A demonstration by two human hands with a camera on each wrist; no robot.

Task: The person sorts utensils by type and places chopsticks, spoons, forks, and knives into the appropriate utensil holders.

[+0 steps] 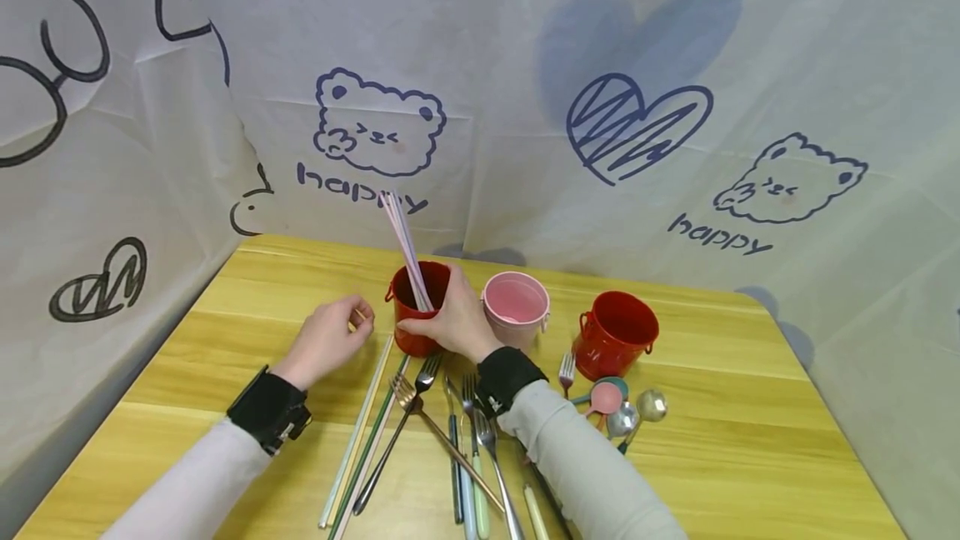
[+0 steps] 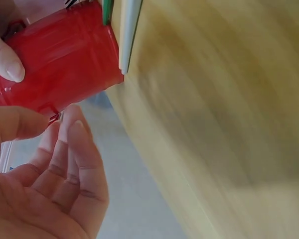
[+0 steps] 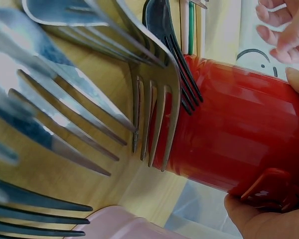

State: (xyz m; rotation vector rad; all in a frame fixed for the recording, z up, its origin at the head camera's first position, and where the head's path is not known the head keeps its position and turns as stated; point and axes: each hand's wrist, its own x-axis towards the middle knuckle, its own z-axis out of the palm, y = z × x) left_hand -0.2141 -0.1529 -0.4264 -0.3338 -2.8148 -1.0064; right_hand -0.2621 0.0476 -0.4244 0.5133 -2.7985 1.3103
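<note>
A small red bucket [image 1: 417, 332] stands at the back of the table with a bundle of thin pale straws [image 1: 408, 248] leaning in it. My right hand [image 1: 459, 319] grips this bucket from its right side, the thumb across the front near the rim. My left hand [image 1: 330, 340] is just left of the bucket, fingers loosely bent, holding nothing. In the left wrist view, the left fingertips [image 2: 77, 124] appear close to the bucket's handle lug. Chopsticks [image 1: 356, 440] and forks [image 1: 405, 394] lie in front of the bucket; in the right wrist view, fork tines overlap its base.
A pink bucket [image 1: 516, 307] stands right of the held one, and another red bucket [image 1: 615, 336] farther right. Several spoons [image 1: 606, 398] and a fork lie before it. Knives and more forks [image 1: 468, 440] spread by the right forearm. A printed cloth [image 1: 525, 215] hangs behind the table.
</note>
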